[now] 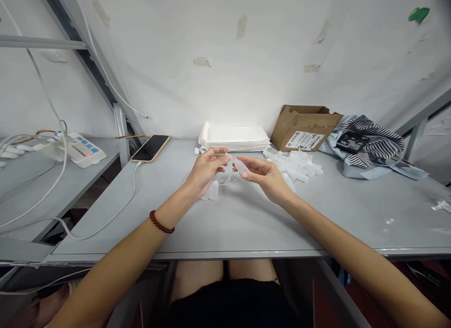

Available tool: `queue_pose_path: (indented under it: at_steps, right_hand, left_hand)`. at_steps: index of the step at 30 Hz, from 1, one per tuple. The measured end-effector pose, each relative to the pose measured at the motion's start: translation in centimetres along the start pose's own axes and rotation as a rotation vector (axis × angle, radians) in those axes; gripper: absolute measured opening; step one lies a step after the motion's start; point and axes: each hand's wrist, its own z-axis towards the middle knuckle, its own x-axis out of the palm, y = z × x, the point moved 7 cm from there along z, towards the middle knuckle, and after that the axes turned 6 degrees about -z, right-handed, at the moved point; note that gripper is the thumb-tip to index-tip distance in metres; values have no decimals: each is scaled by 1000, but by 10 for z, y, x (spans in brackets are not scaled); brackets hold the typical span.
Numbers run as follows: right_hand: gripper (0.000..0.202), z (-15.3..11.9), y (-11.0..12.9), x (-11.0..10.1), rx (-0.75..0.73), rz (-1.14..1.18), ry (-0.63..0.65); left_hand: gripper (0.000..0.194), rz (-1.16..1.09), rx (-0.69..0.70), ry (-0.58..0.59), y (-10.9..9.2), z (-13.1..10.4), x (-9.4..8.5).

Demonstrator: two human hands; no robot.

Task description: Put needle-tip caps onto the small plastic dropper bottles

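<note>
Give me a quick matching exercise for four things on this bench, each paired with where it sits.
Things:
1. phone
2. cardboard box
3. striped cloth
4. small translucent bottle

Places:
A. far right of the table
B. in the right hand's fingers
C. left of the white stack, on a cable
D. between the white stack and the cloth

Pairs: 1-C, 2-D, 3-A, 4-B

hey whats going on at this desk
A person seated at a grey table holds a small translucent vial in the right hand, while the left hand pinches a tiny white piece beside it. More vials lie heaped behind the hands, near a stack of white sheets.
</note>
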Motion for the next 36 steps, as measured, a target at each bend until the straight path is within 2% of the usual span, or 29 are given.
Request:
queue_pose_path:
  at_steps: [3, 8, 15, 22, 29, 36]
  right_hand:
    - [39, 1, 0, 1, -5, 23, 26]
    - [41, 1, 1, 2, -4, 36, 66]
    - [36, 0, 6, 4, -20, 80, 124]
    - [42, 1, 4, 5, 13, 102, 139]
    - [36, 2, -4, 2, 65, 122, 126]
    - [47, 2, -14, 3, 155, 134, 155]
  left_hand:
    - [28, -30, -34, 37, 5, 0, 4]
    - [18, -72, -65, 108, 7, 0, 9]
    - [19, -81, -97, 145, 5, 3, 4]
    - [23, -45, -8, 101, 0, 5, -1]
    - [19, 71, 115, 67, -8, 2, -1]
    - [13, 197, 200, 79, -19, -2, 4]
